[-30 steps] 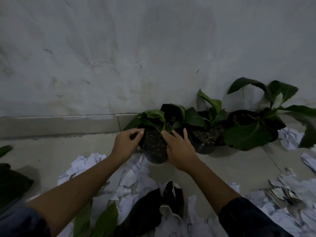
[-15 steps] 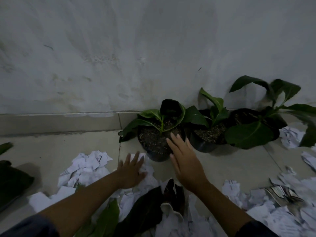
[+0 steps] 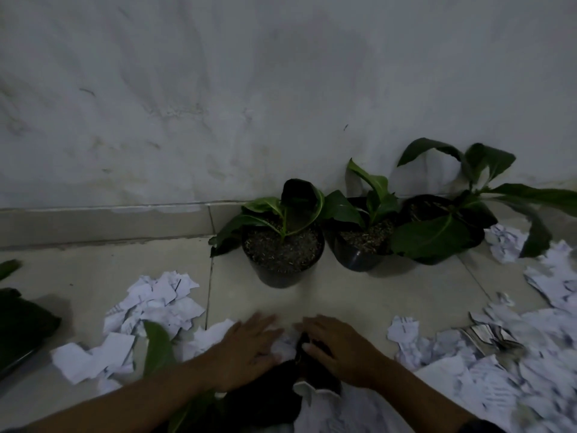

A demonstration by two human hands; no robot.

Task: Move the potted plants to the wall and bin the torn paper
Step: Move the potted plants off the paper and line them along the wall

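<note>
Nearest, the left hand [image 3: 249, 348] and right hand [image 3: 340, 351] lie flat with fingers spread, holding nothing, over torn paper [image 3: 156, 301] and a dark plant [image 3: 265, 398] on the floor. The paper is light and soft, best gathered in handfuls. Farther, three potted plants [image 3: 282, 254] stand by the wall [image 3: 218, 104]; these seem heavier, best held by the pot sides

Tiled floor [image 3: 93, 276] (pale) meets a skirting strip [image 3: 103, 221].
</note>
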